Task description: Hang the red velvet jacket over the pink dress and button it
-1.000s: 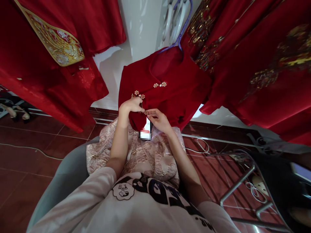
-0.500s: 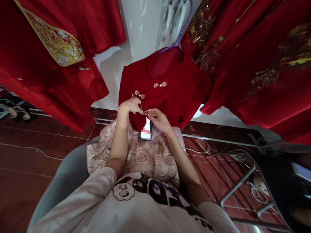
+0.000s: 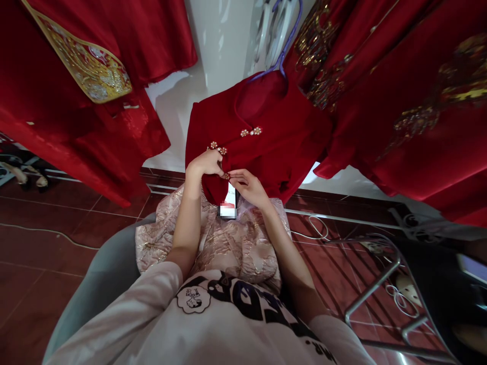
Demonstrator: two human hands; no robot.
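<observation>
In front of me hangs a red dress (image 3: 262, 152) on a purple hanger (image 3: 286, 53). Flower-shaped pearl clasps (image 3: 251, 132) sit at its neckline, with more flower ornaments (image 3: 219, 148) nearer my left hand. My left hand (image 3: 208, 165) is closed at the dress, thumb and fingertips at a small flower ornament (image 3: 227, 176). From the other side, the fingertips of my right hand (image 3: 249, 186) pinch at the same ornament. Just below lies a lit phone (image 3: 230, 195) on the pink brocade cloth (image 3: 236, 248) over my lap.
Red garments with gold embroidery (image 3: 95, 76) hang at the left, and more red garments (image 3: 380, 101) hang at the right. A metal-framed chair (image 3: 373, 289) stands at the lower right. Cables (image 3: 319, 230) lie on the tiled floor. My seat is a grey chair (image 3: 102, 274).
Both hands stay at the small flower ornament, with only a slight shift of the fingers. The ornament sits a little further left and is more covered by the fingers.
</observation>
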